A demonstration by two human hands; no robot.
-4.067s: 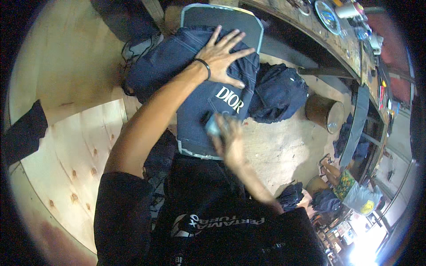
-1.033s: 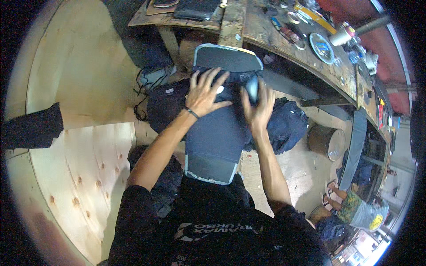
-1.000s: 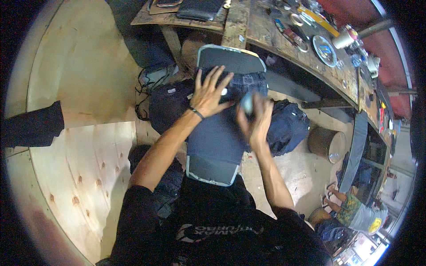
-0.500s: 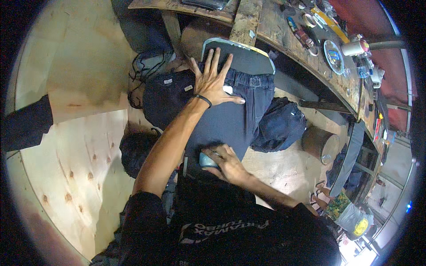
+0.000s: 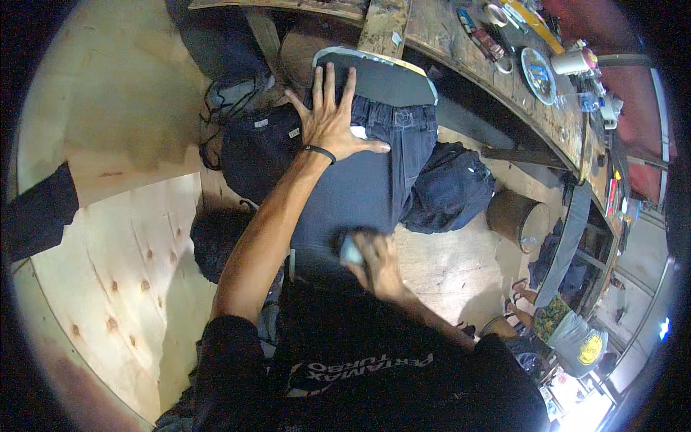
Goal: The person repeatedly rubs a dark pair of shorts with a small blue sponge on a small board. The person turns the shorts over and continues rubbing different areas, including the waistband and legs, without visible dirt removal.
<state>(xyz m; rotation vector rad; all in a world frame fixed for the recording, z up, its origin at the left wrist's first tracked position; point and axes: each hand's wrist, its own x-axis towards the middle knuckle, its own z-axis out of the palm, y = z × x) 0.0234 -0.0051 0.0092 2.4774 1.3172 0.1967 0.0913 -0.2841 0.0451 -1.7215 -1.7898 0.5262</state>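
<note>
Dark trousers [image 5: 345,191] with an elastic waistband lie stretched over a dark flat board [image 5: 396,83] with a pale edge, in front of me. My left hand [image 5: 327,122] lies flat with fingers spread, its fingertips on the bare board and its palm by the waistband. A small white patch [image 5: 358,132] shows beside that thumb. Lower down, near my body, my right hand [image 5: 380,265] is closed round a pale blue rounded block [image 5: 350,250] against the cloth. Motion blurs this hand, and the block's underside is hidden.
More dark garments [image 5: 450,187] are heaped right of the board, others to its left. A wooden workbench [image 5: 461,72] carries a plate [image 5: 538,75], tape and tools. A brown drum [image 5: 518,219] stands on the floor. Another person [image 5: 576,345] is at the lower right.
My right hand has moved a little to the right across the cloth with the pale blue block. My left hand stays spread in its place, while the whole view has shifted slightly.
</note>
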